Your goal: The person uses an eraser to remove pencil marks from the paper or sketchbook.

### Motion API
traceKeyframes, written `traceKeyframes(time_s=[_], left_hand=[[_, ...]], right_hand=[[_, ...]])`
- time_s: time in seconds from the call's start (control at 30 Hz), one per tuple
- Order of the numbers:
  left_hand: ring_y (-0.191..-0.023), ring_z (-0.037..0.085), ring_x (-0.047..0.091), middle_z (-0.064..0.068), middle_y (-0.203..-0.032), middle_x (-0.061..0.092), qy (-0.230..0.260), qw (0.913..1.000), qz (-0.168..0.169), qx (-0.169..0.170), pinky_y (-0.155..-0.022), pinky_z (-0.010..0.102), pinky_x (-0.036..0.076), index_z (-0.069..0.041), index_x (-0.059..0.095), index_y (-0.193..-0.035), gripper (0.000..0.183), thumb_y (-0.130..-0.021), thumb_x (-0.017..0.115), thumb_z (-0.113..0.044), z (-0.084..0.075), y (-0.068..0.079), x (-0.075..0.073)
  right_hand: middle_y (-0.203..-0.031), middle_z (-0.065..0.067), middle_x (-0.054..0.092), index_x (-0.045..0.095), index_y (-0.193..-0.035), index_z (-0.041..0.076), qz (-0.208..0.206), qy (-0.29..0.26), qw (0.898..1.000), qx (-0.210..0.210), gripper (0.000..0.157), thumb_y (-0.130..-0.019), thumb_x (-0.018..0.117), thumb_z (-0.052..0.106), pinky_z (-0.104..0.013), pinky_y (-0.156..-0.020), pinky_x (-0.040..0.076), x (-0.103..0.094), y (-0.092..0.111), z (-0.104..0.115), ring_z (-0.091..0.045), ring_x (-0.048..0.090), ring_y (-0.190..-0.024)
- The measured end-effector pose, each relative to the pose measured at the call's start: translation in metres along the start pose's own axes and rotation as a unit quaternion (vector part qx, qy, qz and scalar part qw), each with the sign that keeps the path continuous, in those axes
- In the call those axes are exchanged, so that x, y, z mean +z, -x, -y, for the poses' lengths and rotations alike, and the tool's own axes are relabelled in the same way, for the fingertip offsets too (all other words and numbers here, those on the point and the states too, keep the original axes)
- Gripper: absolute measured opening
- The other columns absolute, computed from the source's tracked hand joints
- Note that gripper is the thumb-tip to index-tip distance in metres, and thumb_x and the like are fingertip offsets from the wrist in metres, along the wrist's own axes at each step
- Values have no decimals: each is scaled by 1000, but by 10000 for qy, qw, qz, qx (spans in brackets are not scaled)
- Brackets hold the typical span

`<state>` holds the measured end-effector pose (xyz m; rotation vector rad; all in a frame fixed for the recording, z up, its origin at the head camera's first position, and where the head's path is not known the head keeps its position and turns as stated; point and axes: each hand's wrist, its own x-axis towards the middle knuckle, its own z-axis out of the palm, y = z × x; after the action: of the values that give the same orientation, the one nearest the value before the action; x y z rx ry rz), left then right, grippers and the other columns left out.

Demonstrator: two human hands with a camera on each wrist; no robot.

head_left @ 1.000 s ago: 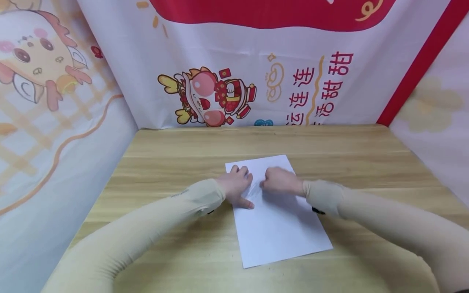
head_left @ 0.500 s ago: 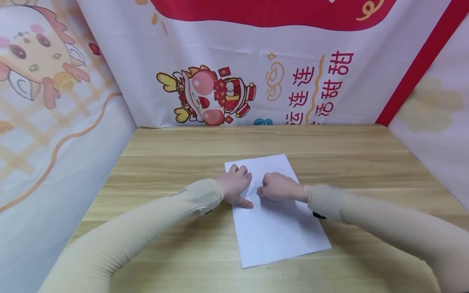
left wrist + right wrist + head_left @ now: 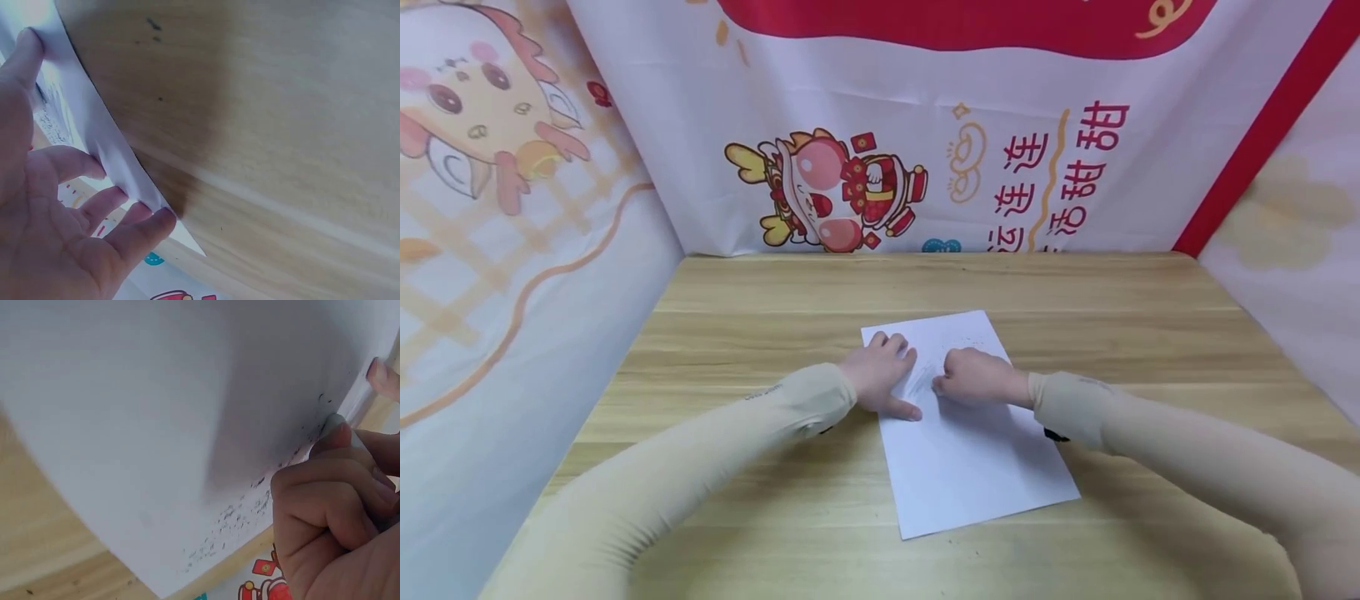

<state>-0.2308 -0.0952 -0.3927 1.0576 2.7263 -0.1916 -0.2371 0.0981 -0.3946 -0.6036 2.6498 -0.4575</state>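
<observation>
A white sheet of paper (image 3: 992,475) lies at a slant on the wooden table. My left hand (image 3: 880,375) presses on its left side with fingers and thumb spread; in the left wrist view the fingertips (image 3: 164,219) bear on the paper near its edge. My right hand (image 3: 981,377), curled into a fist, pinches a small pale eraser (image 3: 333,422) whose greyed tip meets the paper. Most of the eraser is hidden inside the fingers. Faint grey pencil shading (image 3: 921,382) shows between the two hands. Dark eraser crumbs (image 3: 234,519) are scattered over the paper's far part.
The wooden table (image 3: 760,317) extends around the paper, with a few dark specks (image 3: 154,25) on it. A printed white and red cloth (image 3: 865,92) hangs behind the far edge. More printed cloth (image 3: 587,242) stands along the left side.
My right hand has made short strokes over the shading, shifting slightly back and forth. More crumbs show on the paper's far part than a second ago. My left hand stays in place.
</observation>
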Motion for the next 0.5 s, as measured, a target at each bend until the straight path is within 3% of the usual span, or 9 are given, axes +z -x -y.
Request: traceKeyframes(time_s=[0.13,0.27,0.37,0.5], left_hand=[[-130,35,35,19,-149,33,50,9999,131,-36,-103,41,39,-2,35,-151,103,-81,58,-75,0,-4,-3],[-136,41,29,26,-150,29,98,9998,92,130,-112,43,27,5,31,-149,113,-78,59,-78,-2,-7,-2],[-139,44,23,31,-151,24,50,9998,24,214,-114,43,20,9,28,-148,118,-77,57,-80,-1,-10,4],[-140,44,21,32,-153,21,46,9998,11,198,-115,43,20,10,26,-149,122,-75,55,-83,1,-14,10]], right_hand=[[-75,-5,58,61,-87,2,80,169,9997,127,23,-95,56,22,-34,-62,44,-2,1,2,-19,53,-67],[-74,-5,57,62,-90,1,334,264,9987,266,22,-96,55,21,-34,-62,43,-3,0,4,-19,53,-68],[-73,-6,57,62,-88,0,427,302,9985,177,21,-96,55,19,-33,-63,45,-4,0,7,-19,54,-66],[-73,-8,58,62,-84,-3,463,427,9980,-82,22,-95,53,15,-35,-67,48,-10,4,13,-20,54,-66]])
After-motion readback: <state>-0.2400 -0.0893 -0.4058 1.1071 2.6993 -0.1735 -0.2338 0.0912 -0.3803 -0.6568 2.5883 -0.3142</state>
